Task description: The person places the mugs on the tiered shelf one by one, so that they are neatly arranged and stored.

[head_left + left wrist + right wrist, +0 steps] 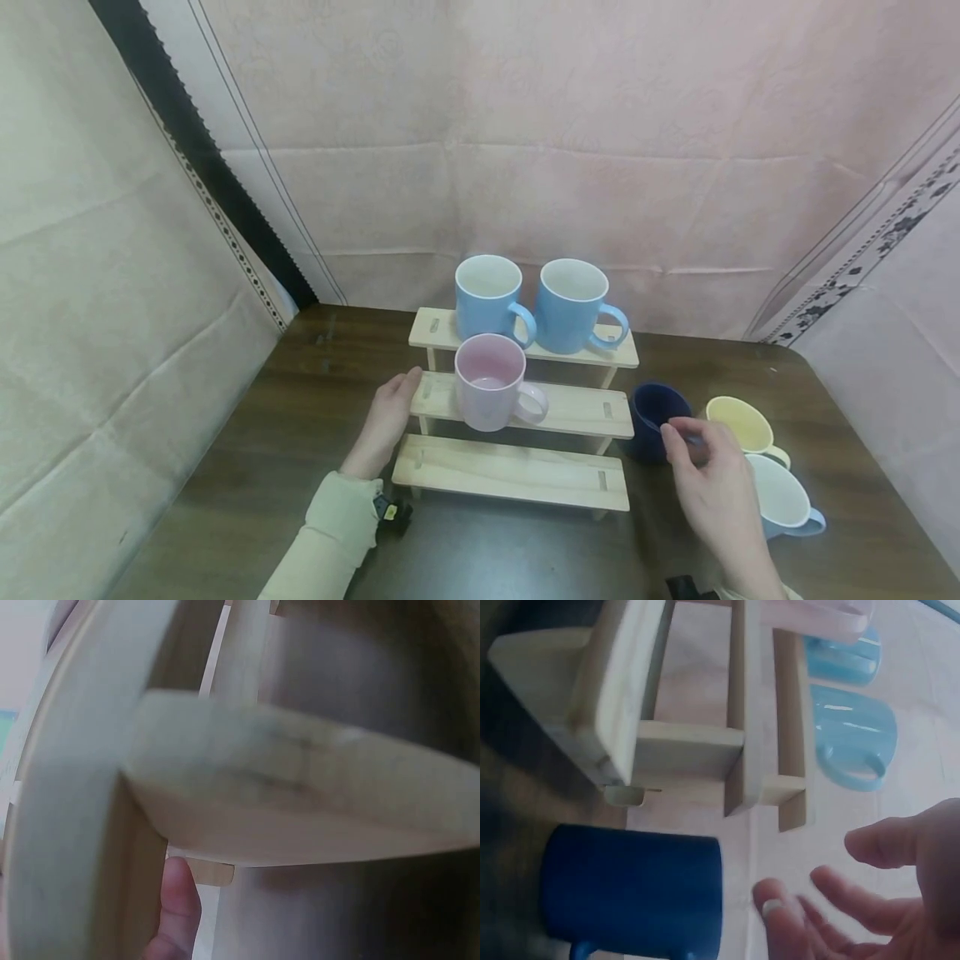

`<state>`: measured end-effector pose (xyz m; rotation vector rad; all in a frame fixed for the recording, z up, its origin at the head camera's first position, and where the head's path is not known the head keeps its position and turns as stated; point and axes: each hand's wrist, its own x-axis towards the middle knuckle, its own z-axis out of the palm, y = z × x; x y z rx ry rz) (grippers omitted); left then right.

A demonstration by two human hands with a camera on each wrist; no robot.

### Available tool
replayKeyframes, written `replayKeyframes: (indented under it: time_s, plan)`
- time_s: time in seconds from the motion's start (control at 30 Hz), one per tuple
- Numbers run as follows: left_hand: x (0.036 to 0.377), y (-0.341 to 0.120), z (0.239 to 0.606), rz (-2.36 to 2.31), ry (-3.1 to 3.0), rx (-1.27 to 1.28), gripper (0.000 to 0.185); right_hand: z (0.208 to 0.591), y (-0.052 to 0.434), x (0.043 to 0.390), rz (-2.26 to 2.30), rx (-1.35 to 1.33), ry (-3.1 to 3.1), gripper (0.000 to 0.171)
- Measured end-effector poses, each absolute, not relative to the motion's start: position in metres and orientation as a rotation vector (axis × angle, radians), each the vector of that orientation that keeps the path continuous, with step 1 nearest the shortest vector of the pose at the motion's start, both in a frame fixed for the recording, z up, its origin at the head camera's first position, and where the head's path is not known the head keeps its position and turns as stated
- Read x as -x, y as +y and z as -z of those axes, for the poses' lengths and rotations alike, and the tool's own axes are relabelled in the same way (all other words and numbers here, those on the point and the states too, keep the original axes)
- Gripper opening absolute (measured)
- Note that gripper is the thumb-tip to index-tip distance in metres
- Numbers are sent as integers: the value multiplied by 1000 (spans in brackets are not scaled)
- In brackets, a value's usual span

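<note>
The left hand touches the wooden rack at the centre of the frame; whether its fingers grip it is unclear. At lower right, the right hand has fingers loosely parted, holding nothing, near the dark blue mug beside the rack.

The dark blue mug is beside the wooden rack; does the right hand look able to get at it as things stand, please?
Probably yes: the right hand is close to the dark blue mug, holds nothing, and no other thing shows between them in the right wrist view.
</note>
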<state>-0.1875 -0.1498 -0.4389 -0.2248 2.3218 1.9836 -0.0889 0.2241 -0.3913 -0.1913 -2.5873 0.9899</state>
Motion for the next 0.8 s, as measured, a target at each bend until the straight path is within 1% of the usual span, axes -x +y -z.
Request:
replayKeyframes:
  time_s: [0.17,0.33,0.47,0.6,0.8]
  plan:
    - [188,-150,439,-1977,2310,225,57,398,227,88,-936,209,-2650,45]
    - [188,-150,440,-1962,2308,210,66,402,228,91,-938,247,-2725,62]
    - [188,-151,440,-1966,2310,209,65,407,229,93,-945,273,-2801,74]
    - [188,-151,440,-1971,2311,214,59,413,230,98,-940,289,-2862,80]
    - [190,-150,441,-1970,2309,224,65,422,233,105,-948,289,-2897,83]
